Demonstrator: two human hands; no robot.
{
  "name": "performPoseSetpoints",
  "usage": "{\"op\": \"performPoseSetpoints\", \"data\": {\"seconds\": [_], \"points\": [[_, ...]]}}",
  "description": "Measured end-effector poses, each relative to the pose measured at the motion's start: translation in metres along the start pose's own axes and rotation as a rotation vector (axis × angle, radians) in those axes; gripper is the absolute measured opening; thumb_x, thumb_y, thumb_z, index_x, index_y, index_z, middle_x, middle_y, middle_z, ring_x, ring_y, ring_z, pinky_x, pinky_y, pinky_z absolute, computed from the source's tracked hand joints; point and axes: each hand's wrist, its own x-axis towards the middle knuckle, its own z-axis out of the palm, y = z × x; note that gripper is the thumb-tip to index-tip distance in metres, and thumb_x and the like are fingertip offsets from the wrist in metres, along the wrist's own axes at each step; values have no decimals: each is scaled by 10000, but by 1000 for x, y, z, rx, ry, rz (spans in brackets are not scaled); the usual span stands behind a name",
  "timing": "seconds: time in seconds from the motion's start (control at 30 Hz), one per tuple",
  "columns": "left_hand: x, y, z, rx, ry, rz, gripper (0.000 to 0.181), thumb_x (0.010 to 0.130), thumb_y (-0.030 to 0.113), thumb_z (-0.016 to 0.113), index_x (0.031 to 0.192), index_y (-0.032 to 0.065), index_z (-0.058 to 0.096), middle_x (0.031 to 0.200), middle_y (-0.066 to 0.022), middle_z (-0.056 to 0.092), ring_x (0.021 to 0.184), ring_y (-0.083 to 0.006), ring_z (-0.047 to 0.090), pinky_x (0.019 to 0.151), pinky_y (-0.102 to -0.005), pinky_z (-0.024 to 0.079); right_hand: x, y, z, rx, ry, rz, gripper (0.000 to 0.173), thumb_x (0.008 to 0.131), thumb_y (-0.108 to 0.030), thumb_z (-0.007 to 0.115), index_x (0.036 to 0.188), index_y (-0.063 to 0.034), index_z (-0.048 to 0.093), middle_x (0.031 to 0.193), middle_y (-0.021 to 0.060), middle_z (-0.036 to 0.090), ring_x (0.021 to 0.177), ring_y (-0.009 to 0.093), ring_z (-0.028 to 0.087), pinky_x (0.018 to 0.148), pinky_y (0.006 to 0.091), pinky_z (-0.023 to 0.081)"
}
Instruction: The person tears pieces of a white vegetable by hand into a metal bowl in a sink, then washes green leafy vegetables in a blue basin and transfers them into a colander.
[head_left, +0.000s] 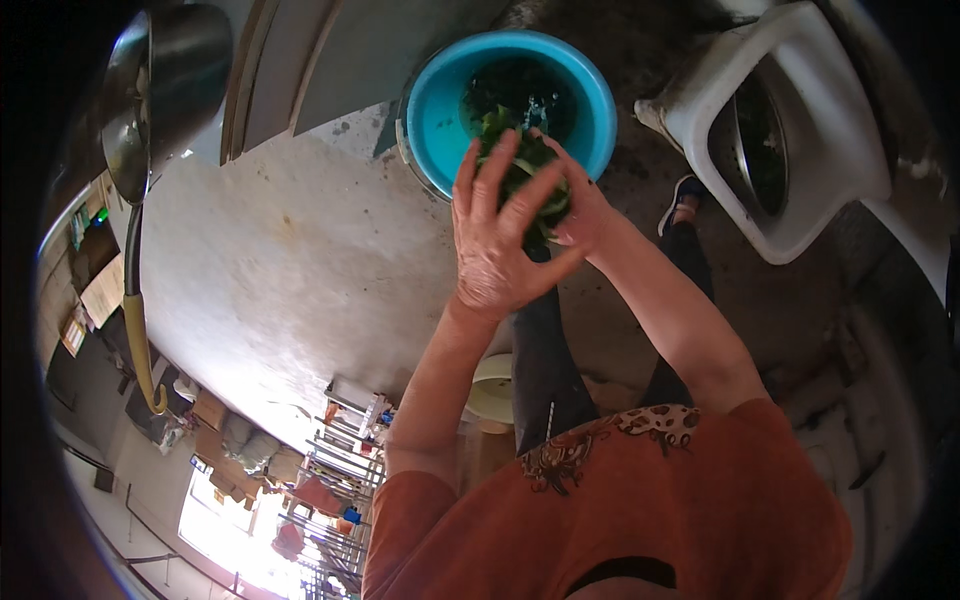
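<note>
A clump of wet green leaves (517, 169) is between my two hands, above the near rim of a turquoise plastic basin (442, 120). My left hand (499, 232) lies over the clump with its fingers spread across it. From the other side my right hand (581, 199) cups the leaves, partly hidden behind them. Dark water with green bits (517, 94) fills the bottom of the basin, and drops or a splash glint on its surface. The underside of the clump is hidden.
At the right, a white plastic chair (832, 112) bears a metal colander (761, 142) with greens. A ladle (131, 255) with a yellow hooked handle end and a metal pot (187, 82) show at upper left. A pale bowl (491, 390) is near my leg; cluttered racks (337, 465) stand lower left.
</note>
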Motion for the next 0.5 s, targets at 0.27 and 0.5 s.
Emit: {"op": "performPoseSetpoints", "data": {"seconds": [0.27,0.5], "points": [[-23,-22,-1,113,165,319,378,574,372,781,910,261,647,1188,-36,552,1108,-353,516,915,-494,423,-15,3,27,162,92,296,291,970,-341,454,1088,-104,572,952,31,616,820,140,613,713,284,550],[-14,-35,12,21,319,252,359,569,152,749,903,172,620,1081,-76,585,988,-325,559,813,-434,476,2,24,13,208,140,180,263,966,-349,441,1045,-123,549,954,37,585,833,163,606,697,295,544]]}}
